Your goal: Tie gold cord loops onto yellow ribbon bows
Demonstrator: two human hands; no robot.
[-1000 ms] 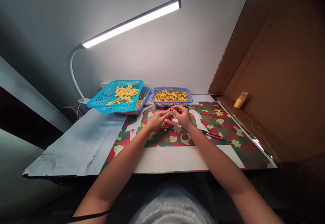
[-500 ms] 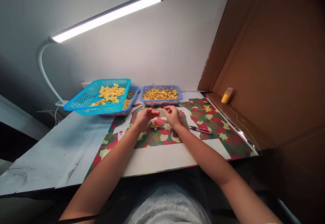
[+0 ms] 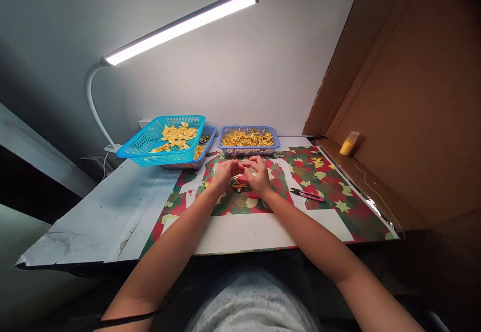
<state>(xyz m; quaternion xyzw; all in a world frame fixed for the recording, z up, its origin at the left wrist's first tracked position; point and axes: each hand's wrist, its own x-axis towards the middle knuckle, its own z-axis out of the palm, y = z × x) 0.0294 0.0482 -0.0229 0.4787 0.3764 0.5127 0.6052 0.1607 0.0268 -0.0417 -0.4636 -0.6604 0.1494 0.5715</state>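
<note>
My left hand (image 3: 224,173) and my right hand (image 3: 258,174) meet over the red and green star-patterned paper (image 3: 326,191) in the middle of the table. Both have their fingers pinched together on something small between them that I cannot make out. A small gold-coloured object (image 3: 238,187) lies on the paper just below the fingers. A blue basket (image 3: 249,142) of gold strands stands just beyond the hands.
A turquoise basket (image 3: 164,141) of yellow pieces rests tilted on another blue basket (image 3: 205,146) at the back left. Pink-handled snips (image 3: 306,194) lie right of my right hand. A lit desk lamp (image 3: 180,23) arches overhead. A cardboard wall (image 3: 406,96) with a yellow bottle (image 3: 348,143) bounds the right.
My hands stay together in a pinch and have drawn slightly closer over the small gold object. The camera has shifted, so the whole scene sits a little differently in view.
</note>
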